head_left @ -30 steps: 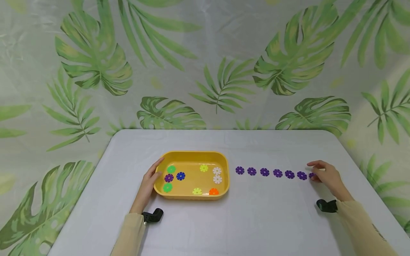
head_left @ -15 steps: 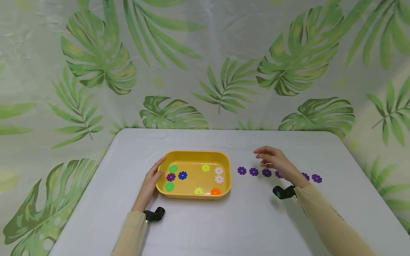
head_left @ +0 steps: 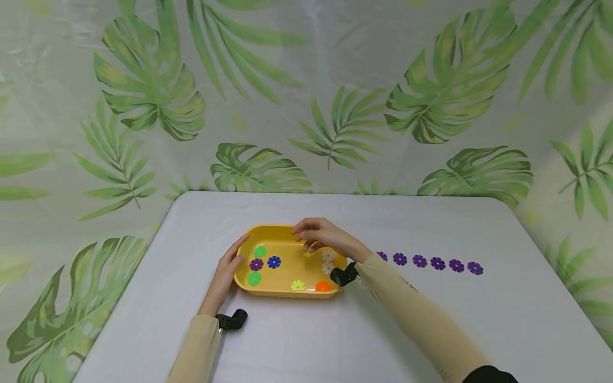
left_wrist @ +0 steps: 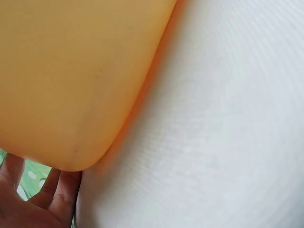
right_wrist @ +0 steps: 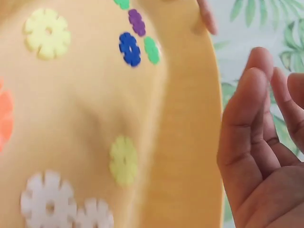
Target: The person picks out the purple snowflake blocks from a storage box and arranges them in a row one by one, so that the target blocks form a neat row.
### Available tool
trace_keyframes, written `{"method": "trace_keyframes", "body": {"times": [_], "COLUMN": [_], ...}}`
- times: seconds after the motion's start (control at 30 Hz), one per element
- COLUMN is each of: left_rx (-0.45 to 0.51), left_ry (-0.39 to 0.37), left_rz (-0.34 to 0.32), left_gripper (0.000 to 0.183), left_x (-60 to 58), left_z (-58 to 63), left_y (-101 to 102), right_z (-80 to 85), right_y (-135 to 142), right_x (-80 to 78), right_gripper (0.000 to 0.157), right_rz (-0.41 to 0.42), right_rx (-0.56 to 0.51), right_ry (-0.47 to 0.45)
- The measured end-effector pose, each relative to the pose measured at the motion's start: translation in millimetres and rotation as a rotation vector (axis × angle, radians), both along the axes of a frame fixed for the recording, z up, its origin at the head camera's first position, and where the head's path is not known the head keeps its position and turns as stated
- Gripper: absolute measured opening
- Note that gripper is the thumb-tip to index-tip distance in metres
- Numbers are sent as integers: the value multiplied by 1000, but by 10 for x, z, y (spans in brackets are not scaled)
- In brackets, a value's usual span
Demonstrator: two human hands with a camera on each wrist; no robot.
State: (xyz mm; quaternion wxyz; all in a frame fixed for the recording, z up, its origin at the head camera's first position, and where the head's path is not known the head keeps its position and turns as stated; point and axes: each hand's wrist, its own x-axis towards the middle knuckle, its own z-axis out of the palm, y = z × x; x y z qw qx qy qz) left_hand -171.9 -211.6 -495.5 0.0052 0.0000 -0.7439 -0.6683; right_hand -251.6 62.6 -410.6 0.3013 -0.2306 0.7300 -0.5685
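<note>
My left hand [head_left: 224, 274] holds the left end of a yellow plastic tray [head_left: 287, 268], its thumb over the rim. In the left wrist view its fingers [left_wrist: 66, 197] lie against the tray's outer wall. Above the tray's right half hovers my right hand [head_left: 325, 236], fingers loosely bent and nothing between them. Inside lie flat notched discs: a purple disc [head_left: 256, 265], a blue disc [head_left: 274, 261], green discs [head_left: 254, 278], white discs [right_wrist: 49, 202], an orange disc [head_left: 323, 286] and yellow discs [right_wrist: 47, 33]. The right hand partly covers one yellow disc in the head view.
To the tray's right, several purple discs [head_left: 438, 263] form a row on the white table [head_left: 297, 340]. The right forearm crosses over the row's left end, hiding part of it. A leaf-print cloth [head_left: 258, 106] hangs behind the table.
My right hand has let go of the purple disc at the row's right end and swept left, over the row, to above the tray. My left hand has stayed on the tray.
</note>
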Motion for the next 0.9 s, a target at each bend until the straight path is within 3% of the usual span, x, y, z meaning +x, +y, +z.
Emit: {"method": "trace_keyframes", "body": {"times": [0.5,0.7,0.9], "left_rx": [-21,-17,-4], "left_ry": [-1,-6,11], "left_rz": [-1,-2,-10], "left_gripper": [48,47,47], "left_x": [-7,-1,-12], "left_z": [14,33,10], "left_y": [-11,0,-8], "right_z": [-357,-448,-433], "right_y": [-948,-1052,-1002], "right_x": [-11,-12,-16], "right_gripper": [34,39,38], "right_rz": [176,228,216], "right_rx": [142,174,209], "right_ry": [-128,-167,-170]}}
